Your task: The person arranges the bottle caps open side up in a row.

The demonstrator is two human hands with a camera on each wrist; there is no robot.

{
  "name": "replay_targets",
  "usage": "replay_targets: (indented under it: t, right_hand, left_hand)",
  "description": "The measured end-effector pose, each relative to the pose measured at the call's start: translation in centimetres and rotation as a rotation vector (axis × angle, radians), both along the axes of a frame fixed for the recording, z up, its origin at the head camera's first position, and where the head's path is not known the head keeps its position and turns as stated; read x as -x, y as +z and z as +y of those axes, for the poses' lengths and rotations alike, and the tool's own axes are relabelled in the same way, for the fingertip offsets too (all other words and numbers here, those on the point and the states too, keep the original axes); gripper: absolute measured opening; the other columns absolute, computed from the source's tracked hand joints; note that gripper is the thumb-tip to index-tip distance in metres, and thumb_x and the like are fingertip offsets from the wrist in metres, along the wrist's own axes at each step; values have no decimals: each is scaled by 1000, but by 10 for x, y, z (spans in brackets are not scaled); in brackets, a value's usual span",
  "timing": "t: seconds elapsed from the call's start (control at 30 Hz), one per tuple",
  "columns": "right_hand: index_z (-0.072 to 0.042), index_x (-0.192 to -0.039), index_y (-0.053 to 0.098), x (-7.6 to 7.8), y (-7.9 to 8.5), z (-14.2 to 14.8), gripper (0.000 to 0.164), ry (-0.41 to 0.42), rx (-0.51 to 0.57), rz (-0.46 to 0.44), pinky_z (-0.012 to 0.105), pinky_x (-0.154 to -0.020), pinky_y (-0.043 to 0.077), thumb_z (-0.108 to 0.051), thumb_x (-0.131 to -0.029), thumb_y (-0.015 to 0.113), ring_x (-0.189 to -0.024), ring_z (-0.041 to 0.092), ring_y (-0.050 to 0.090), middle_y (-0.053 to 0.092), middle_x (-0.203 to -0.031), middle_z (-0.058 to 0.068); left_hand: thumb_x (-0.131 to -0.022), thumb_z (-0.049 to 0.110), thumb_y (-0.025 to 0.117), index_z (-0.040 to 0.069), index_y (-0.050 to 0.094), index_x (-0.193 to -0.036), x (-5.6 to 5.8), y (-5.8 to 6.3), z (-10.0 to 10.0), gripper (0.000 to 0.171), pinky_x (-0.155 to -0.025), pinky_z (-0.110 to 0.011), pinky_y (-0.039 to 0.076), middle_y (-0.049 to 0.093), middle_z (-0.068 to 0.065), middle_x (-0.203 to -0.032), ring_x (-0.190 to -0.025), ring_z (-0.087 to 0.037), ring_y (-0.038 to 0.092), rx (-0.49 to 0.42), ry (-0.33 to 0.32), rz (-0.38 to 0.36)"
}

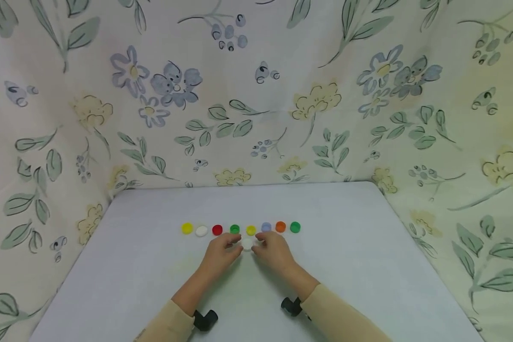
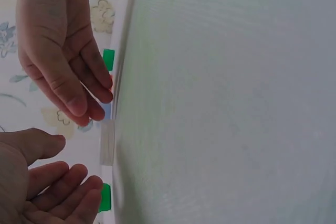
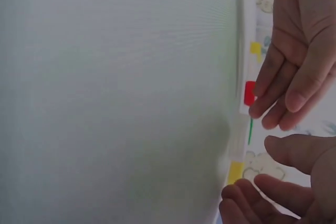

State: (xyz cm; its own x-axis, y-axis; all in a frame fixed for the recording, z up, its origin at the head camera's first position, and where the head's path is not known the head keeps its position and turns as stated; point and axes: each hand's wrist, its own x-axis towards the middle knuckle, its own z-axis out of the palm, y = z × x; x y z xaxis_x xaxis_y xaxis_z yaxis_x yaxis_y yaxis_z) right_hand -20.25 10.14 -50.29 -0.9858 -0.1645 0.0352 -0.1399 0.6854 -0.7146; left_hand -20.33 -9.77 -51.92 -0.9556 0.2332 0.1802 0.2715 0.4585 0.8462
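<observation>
A small white disc, like a bottle cap, lies on the table between my two hands. My left hand is at its left side, thumb and fingers apart and slightly bent. On the other side my right hand mirrors it, fingers pointing inward. In the left wrist view the white cap stands between the left hand below and the right hand above, neither gripping it. Fingers partly cover the green cap and the light purple cap.
Behind the hands runs a row of caps, among them a yellow cap, a white cap, a red cap, an orange cap and a green cap. Floral cloth hangs beyond the white table.
</observation>
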Motion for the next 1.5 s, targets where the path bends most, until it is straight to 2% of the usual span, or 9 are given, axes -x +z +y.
replay_targets:
  t: [0.2,0.37,0.57,0.77,0.93,1.13,1.5]
  right_hand:
    - [4,-123,71,5,-8,-4,40,46,-92,58,42,-92,55,-15,-89,80,-104,24,65,71,-120,14]
    - [5,-123,70,9,-11,-6,40,80,-99,70,44,-95,54,-10,-88,81,-110,28,64,69,-120,15]
    - [2,-123,71,11,-16,-7,39,103,-113,59,43,-96,53,-9,-87,81,-110,28,64,69,-119,14]
    - [4,-120,72,13,-17,-8,38,114,-116,100,41,-90,55,-8,-85,83,-103,25,64,69,-112,13]
    - [4,-116,74,12,-15,-9,37,121,-120,129,39,-85,55,-8,-83,85,-96,23,63,69,-106,10]
    - [4,-118,73,12,-15,-9,37,123,-115,124,38,-83,54,-9,-85,84,-94,21,62,69,-106,10]
    - [2,-123,70,10,-20,-8,34,146,-98,147,39,-86,54,-12,-92,77,-95,21,62,68,-109,10]
  left_hand:
    - [-91,4,76,-2,69,-126,9,-5,-5,36,-97,-44,54,70,-10,-122,-114,-29,66,59,-77,26]
    - [-91,1,75,-3,69,-125,16,-8,-4,35,-99,-46,51,70,-13,-124,-117,-32,64,94,-121,45]
    - [-90,-1,75,-2,69,-127,17,-12,-3,37,-101,-48,50,69,-14,-126,-121,-32,62,93,-121,11]
    - [-90,-3,74,-6,67,-128,20,-18,1,40,-104,-52,47,67,-19,-129,-124,-37,58,124,-133,34]
    - [-89,-5,74,-7,67,-127,21,-22,4,39,-103,-51,47,66,-19,-128,-123,-37,59,154,-119,57]
    - [-88,-6,74,-8,68,-126,19,-19,5,39,-100,-51,49,67,-18,-124,-119,-36,60,157,-116,87]
    - [-92,-3,71,-6,68,-127,11,-12,3,35,-102,-49,48,67,-16,-125,-120,-34,62,97,-94,51]
